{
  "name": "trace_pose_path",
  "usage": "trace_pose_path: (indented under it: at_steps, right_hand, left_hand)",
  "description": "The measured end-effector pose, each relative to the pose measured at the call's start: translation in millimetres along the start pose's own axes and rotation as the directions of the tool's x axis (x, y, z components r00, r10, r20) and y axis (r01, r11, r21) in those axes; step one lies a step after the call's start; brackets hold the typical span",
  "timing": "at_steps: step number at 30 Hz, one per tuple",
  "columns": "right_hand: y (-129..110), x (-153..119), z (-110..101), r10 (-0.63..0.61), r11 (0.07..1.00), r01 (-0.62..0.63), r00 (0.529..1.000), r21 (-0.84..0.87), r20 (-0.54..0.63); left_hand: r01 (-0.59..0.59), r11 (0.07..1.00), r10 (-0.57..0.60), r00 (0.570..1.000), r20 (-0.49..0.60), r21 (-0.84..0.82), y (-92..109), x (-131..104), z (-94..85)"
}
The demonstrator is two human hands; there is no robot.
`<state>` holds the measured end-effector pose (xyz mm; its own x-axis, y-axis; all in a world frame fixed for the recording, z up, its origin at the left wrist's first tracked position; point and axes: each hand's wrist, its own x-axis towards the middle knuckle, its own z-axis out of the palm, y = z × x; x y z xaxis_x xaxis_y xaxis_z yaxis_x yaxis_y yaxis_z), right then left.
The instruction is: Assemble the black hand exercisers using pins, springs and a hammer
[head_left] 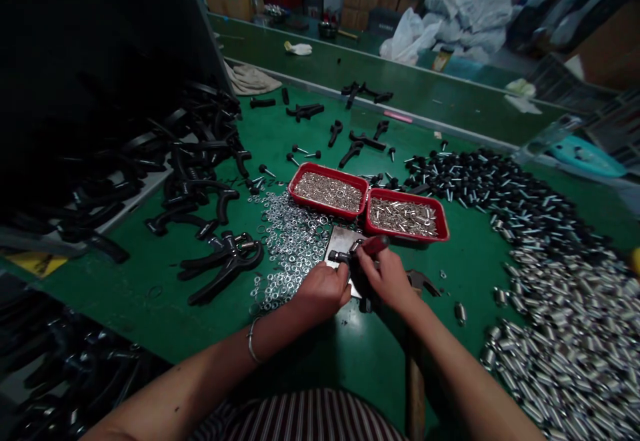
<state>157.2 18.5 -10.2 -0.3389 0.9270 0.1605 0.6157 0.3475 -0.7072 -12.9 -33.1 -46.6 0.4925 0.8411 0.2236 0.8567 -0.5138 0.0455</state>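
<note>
Striped garment (315,418): nearest, at lower centre.
Left hand (323,289): fingers closed round a black part (339,256), over the metal plate (343,236).
Right hand (390,278): pinching a red handle (374,245) beside that part.
Plate: on the green surface (470,258), just before two red trays (327,211).

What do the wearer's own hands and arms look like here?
The left hand and right hand appear ungloved. The left forearm and right forearm show no sleeves; a thin, pale bracelet circles the left one near the hand.
</note>
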Motion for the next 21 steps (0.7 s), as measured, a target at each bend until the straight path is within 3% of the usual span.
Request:
trace_pose_path:
  at_steps: [3,9,14,18,21]
  right_hand:
    - [-2,12,0,0.044,0.999,-0.044,0.999,0.029,0.029]
    - [-2,19,2,-0.052,0.998,0.048,0.996,0.049,0.075]
    - [-5,18,-5,-0.105,0.994,0.102,0.981,0.024,0.161]
    - [-3,13,-15,-0.154,0.986,0.164,0.952,-0.017,0.263]
    - [-3,8,-17,-0.165,0.986,0.169,0.948,0.008,0.271]
  left_hand:
    - [-0.001,1.0,0.001,1.0,0.007,-0.019,0,-1,0.5]
    - [0.053,0.999,-0.053,0.998,0.039,-0.004,8,-7,-4.7]
    - [0.114,0.991,-0.102,0.983,0.155,-0.071,11,-4,-13.3]
    - [0.097,0.981,-0.048,0.961,0.273,-0.169,13,-3,-19.0]
    - [0.105,0.974,-0.033,0.943,0.33,-0.203,18,-4,-20.4]
